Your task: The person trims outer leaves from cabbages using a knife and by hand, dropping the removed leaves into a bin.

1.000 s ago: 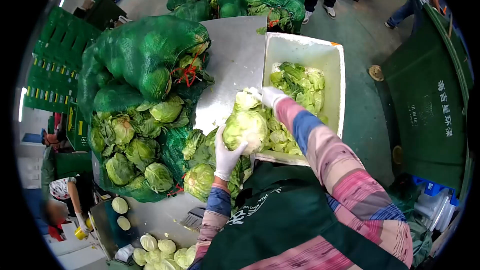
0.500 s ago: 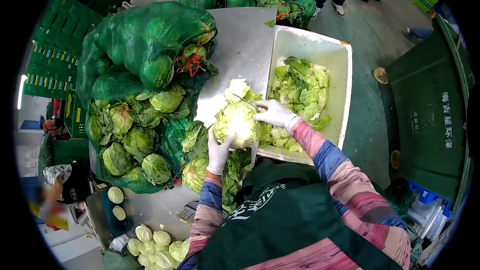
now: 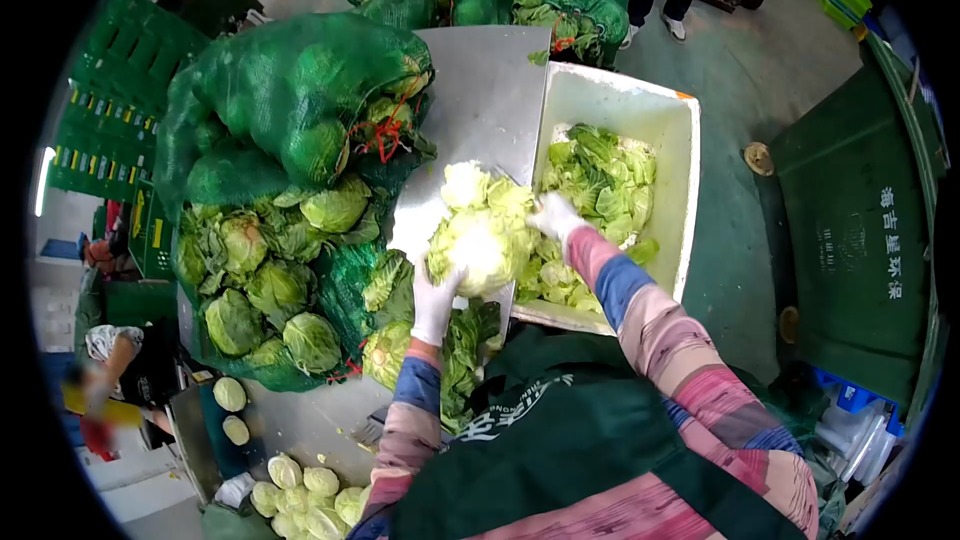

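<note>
The table (image 3: 487, 75) at upper centre is smooth, glossy metal, the bag (image 3: 285, 100) at upper left shiny plastic mesh, the box (image 3: 675, 140) at right matt, perhaps foam, and the apron (image 3: 570, 440) below matt cloth.

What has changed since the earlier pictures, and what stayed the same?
The right hand has drawn slightly toward the wearer since the first picture. The person beside the large green bin has gone from view. The left hand still holds the cabbage; the white box and mesh sacks stayed put.
</note>
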### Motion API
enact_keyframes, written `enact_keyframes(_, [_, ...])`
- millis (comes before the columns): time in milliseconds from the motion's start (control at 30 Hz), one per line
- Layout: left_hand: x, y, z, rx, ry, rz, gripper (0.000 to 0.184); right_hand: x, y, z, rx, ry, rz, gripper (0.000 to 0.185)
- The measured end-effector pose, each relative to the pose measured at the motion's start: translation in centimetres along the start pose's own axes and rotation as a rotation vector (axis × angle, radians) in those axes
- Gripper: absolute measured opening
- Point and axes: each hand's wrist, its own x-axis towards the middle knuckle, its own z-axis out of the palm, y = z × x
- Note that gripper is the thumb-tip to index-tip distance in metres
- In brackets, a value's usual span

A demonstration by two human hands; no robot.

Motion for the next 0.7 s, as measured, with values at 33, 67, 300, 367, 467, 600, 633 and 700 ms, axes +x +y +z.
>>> enact_keyframes(33, [-0.3, 0.4, -0.1, -0.032, 0.006, -0.002, 0.058, -0.3, 1.1, 1.0, 0.037, 0.08, -0.069, 0.031])
enact_keyframes(67, [-1.1, 0.6, 0.0, -0.072, 0.026, -0.018, 0.059, -0.9, 2.1, 1.8, 0.064, 0.144, -0.132, 0.029])
enact_keyframes(300, [-4.7, 1.6, -1.5, -0.244, 0.205, -0.432, 0.073, -5.4, -4.4, 0.4, 0.05, 0.041, -0.243, 0.077])
enact_keyframes(367, [-5.4, 2.8, -0.6, -0.456, 0.234, -0.508, 0.064, -8.0, -8.2, 0.0, -0.186, 0.001, -0.217, 0.097])
enact_keyframes(467, [-3.6, 4.2, 1.3, -0.349, 0.274, -0.495, 0.062, -9.5, -11.0, 2.1, -0.44, 0.082, -0.298, 0.074])
enact_keyframes(600, [-2.7, 3.7, 2.7, -0.245, 0.393, -0.482, 0.073, -6.6, -9.5, 4.5, -0.518, 0.226, -0.347, 0.063])
enact_keyframes(633, [-2.6, 3.1, 2.8, -0.246, 0.402, -0.446, 0.076, -6.1, -9.3, 3.7, -0.41, 0.151, -0.254, 0.059])
enact_keyframes(700, [-1.7, -1.4, 1.5, -0.178, 0.373, -0.342, 0.076, -4.8, -7.3, 3.3, -0.287, 0.125, -0.129, 0.055])
